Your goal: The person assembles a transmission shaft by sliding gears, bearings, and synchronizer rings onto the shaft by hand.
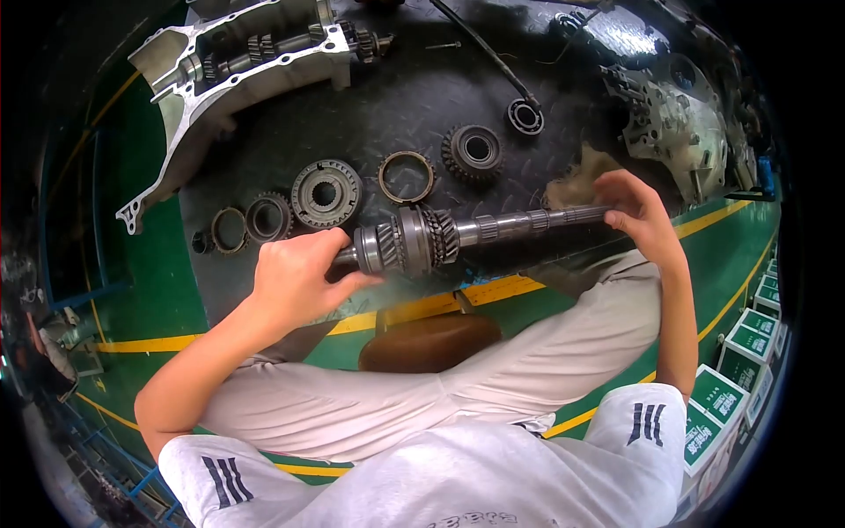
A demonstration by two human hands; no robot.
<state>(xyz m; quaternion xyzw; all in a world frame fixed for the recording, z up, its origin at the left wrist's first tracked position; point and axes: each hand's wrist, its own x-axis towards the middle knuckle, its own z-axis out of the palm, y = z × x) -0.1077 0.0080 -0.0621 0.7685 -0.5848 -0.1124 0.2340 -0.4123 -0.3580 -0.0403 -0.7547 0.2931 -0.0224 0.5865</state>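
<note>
A long steel gearbox shaft (506,226) with helical gears lies level across the front of the dark table, between my two hands. My left hand (304,273) is wrapped round its geared left end. At the thin splined right end, my right hand (641,220) has its thumb and fingers closed on the tip. Just behind the shaft sit a toothed hub ring (326,216), a brass-coloured synchronizer ring (431,179) and a gear with a bearing (473,153). Further left are a smaller gear (269,238) and a thin ring (215,231).
An open gearbox housing (255,81) holding another geared shaft stands at back left. A bearing (525,116) lies near a long rod (493,57). A cast metal housing (678,114) is at right. A brown stool (429,342) stands before me; boxes (717,400) line the right floor.
</note>
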